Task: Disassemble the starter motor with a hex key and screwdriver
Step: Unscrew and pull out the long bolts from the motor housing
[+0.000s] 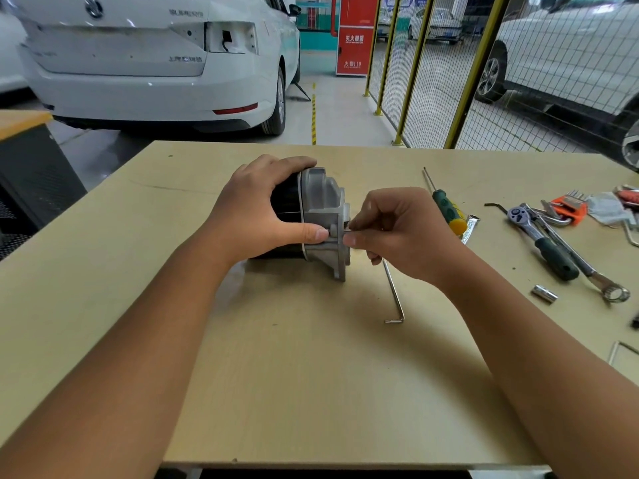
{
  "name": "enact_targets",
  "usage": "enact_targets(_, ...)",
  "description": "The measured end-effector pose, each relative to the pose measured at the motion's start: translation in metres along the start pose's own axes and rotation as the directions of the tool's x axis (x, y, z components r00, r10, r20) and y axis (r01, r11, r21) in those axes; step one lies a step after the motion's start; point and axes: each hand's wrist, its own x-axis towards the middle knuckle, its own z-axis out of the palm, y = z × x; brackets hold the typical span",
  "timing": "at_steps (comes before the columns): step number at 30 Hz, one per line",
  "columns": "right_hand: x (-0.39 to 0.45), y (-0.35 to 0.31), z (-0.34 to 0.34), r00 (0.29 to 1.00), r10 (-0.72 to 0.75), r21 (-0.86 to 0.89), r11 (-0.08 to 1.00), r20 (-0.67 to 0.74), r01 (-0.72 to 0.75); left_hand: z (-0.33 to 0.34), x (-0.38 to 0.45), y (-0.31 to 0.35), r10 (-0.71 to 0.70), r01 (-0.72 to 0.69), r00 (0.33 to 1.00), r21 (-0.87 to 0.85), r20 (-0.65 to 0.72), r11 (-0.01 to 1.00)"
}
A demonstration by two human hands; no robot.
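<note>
Black at its body and cast aluminium at its end housing, the starter motor [311,216] lies on its side at the centre of the wooden workbench [311,375], and your left hand [256,209] clasps the black body from the nine o'clock side, thumb pressed to the housing flange. At three o'clock of the motor, your right hand [397,233] pinches a thin bolt [346,230] that sticks out of a boss on the housing; you seem to be drawing a loosened through-bolt out with your fingers. A silver hex key [394,295] lies on the bench at five o'clock of the motor, partly under your right hand, untouched. Further toward three o'clock rest the green-handled screwdriver [446,205], a ratchet wrench [543,243] and an orange hex key set [568,209]. Next, I judge, you need to pull the bolt straight out along its axis, keep the body steady, and set it aside.
</note>
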Motion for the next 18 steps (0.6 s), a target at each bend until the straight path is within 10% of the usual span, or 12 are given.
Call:
enact_targets(4, -0.0021, -0.0043, -0.0018, 0.992, -0.110, -0.164, 0.979, 0.054, 0.118, -0.0005, 0.0001, 0.0008, -0.002, 0.002, 1.000, -0.005, 0.003, 1.000)
enact_targets(18, -0.0023, -0.0018, 0.0062, 0.992, 0.115, 0.176, 0.979, -0.054, -0.104, -0.0014, -0.0005, 0.0020, 0.003, -0.003, 1.000, 0.005, 0.008, 1.000)
